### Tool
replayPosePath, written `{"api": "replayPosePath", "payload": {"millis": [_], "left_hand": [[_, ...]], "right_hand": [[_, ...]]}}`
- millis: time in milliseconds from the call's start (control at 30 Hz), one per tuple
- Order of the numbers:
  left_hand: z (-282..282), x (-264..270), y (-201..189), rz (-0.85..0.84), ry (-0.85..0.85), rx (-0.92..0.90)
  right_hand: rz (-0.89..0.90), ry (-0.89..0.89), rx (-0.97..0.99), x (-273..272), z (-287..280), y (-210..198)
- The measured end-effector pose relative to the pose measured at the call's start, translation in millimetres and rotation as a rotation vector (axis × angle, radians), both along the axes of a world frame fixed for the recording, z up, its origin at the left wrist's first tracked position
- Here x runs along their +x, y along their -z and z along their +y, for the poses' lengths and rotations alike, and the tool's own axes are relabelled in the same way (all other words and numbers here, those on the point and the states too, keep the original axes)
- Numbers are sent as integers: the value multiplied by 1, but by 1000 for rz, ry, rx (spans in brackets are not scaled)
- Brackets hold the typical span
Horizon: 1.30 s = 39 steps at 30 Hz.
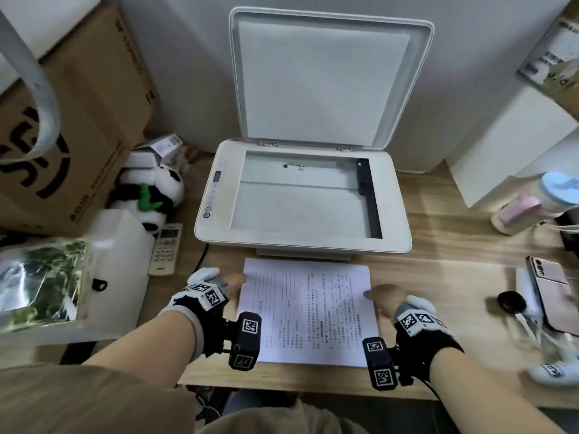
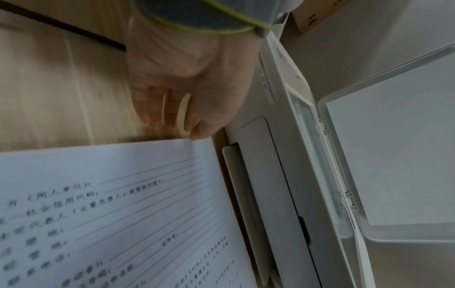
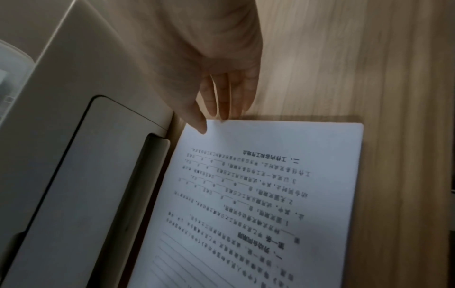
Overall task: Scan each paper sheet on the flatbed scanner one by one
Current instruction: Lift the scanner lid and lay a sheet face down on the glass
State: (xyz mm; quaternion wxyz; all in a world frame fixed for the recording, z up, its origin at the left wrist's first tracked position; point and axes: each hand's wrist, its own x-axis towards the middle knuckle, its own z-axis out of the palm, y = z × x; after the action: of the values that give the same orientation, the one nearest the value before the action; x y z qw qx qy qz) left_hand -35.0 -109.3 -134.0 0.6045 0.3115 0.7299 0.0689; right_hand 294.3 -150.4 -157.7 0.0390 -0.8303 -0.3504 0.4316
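A printed paper sheet [image 1: 308, 311] [image 2: 98, 214] [image 3: 270, 194] lies flat on the wooden desk in front of the white flatbed scanner [image 1: 394, 198] [image 2: 270, 175] [image 3: 74, 155]. The scanner lid [image 1: 326, 83] stands raised, and the glass [image 1: 297, 202] is uncovered. My left hand [image 1: 236, 281] [image 2: 182, 132] holds the sheet's left edge, thumb at the corner and fingertips at the rim. My right hand [image 1: 374, 294] [image 3: 214, 122] holds the right edge, thumb on top and fingertips against the edge. Whether more sheets lie under the top one is hidden.
A large cardboard box [image 1: 78, 120], a panda plush [image 1: 147, 192], a remote control [image 1: 166, 249] and a white box [image 1: 119, 245] crowd the desk's left. A phone [image 1: 551, 286], a black round object [image 1: 510, 300] and pink and blue items [image 1: 532, 202] sit right.
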Motion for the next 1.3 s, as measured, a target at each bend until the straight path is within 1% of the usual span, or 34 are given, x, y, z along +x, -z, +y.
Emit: {"api": "replayPosePath", "payload": {"millis": [167,300,367,433,500,633,733,867,967,1033,1133,1200,1300], "left_hand": [[1,0,13,120,27,13],[4,-6,20,157,72,5],[5,-7,22,201,127,17],[6,-9,23,287,219,17],[8,-12,31,317,263,5],[6,-9,22,387,267,29],[5,-8,22,385,238,82],[8,-16,18,438,282,67],[10,-18,17,402,276,92],[10,-20,14,418,281,103],[10,-27,12,426,347,92],[11,-32,18,365,365,88],[11,-36,21,259,330,103]], "right_hand": [[9,-10,-48,-4,0,-5],[-68,-35,32,5,-9,10],[-51,53,74,8,-9,17],[-11,123,58,8,-7,16],[41,157,57,7,-6,15],[79,192,61,4,-7,15],[84,212,64,7,-7,19],[26,211,69,7,-5,16],[50,227,159,5,-4,14],[99,241,210,0,-4,11],[157,255,233,-8,-3,8],[173,247,220,-12,-2,4],[211,246,205,-15,1,-1]]}}
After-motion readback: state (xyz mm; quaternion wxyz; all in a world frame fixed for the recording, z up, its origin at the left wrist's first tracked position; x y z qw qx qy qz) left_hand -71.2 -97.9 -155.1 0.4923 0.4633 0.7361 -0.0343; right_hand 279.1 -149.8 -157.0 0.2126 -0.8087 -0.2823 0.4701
